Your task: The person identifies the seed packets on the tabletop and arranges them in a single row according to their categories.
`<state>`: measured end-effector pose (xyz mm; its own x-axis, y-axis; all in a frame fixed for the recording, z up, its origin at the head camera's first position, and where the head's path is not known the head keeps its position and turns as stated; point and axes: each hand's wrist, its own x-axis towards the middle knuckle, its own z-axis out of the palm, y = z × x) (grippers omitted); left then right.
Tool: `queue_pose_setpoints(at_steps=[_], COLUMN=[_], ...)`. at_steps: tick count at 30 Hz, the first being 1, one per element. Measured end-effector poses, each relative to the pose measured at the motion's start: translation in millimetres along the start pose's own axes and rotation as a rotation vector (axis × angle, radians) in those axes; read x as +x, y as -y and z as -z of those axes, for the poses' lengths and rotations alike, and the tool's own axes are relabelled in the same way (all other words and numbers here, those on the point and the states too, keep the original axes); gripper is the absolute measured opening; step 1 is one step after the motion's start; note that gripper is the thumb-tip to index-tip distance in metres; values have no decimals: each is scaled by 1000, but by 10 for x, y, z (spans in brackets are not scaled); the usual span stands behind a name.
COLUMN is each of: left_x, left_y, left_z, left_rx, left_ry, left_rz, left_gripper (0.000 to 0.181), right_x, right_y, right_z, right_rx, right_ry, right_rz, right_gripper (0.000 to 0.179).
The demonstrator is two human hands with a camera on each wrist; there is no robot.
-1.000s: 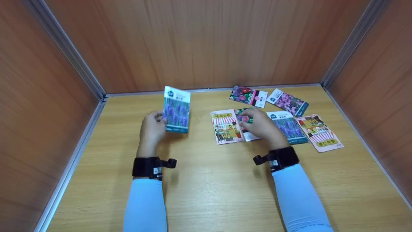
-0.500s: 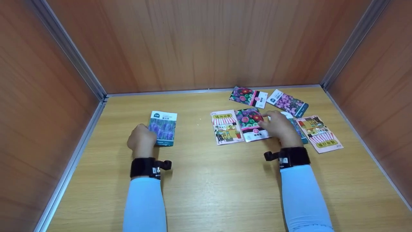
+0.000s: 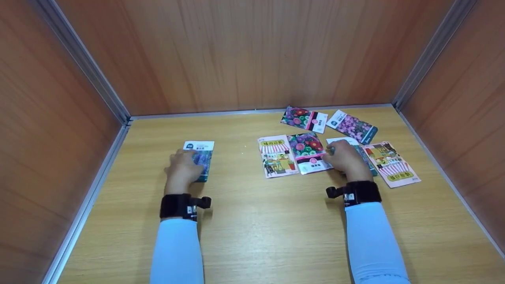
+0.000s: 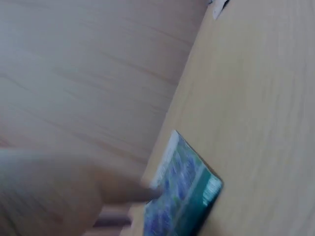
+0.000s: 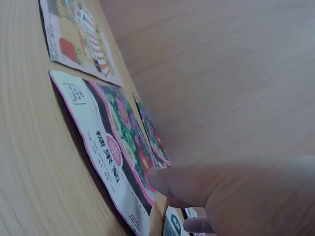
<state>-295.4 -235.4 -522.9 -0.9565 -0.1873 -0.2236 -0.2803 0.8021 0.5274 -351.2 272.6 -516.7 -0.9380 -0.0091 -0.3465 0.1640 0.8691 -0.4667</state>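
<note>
Flat on the left of the table lies a packet with purple lavender-like flowers and a teal base. My left hand is over its left side with the fingers loosely spread, and that hand is blurred in the left wrist view. My right hand covers much of a matching lavender packet. In the right wrist view, the right thumb is right at the edge of a packet with red and purple flowers and a black band. The other right fingers are bent and partly hidden.
Packets with a striped awning picture lie on either side, one left and one right. Behind them are a mixed-flower packet and a pink-purple flower packet. Wooden panels wall the table.
My left hand has lowered the lavender packet from upright to flat on the table and loosened over it. My right hand has moved right, off the red-and-purple flower packet, onto the other lavender packet.
</note>
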Motion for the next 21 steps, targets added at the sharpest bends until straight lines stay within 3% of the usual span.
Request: queue_pose_setpoints(at_steps=[2,4,10,21], left_x=[-26,-46,-9,50], left_y=[-69,-119,-109,189], left_z=[-18,-34,-54,82], left_rx=[5,30,150,91], left_ry=[54,90,93,99], left_rz=[-75,-100,-46,24], left_gripper=[68,67,64,68], right_x=[12,24,50,62], right_y=[-14,-23,-50,-56], right_z=[-11,-24,-52,-78], right_rx=[-3,-25,-55,-36], right_ry=[-12,-23,-56,-63], right_rz=[11,29,43,46], right_gripper=[67,66,64,66])
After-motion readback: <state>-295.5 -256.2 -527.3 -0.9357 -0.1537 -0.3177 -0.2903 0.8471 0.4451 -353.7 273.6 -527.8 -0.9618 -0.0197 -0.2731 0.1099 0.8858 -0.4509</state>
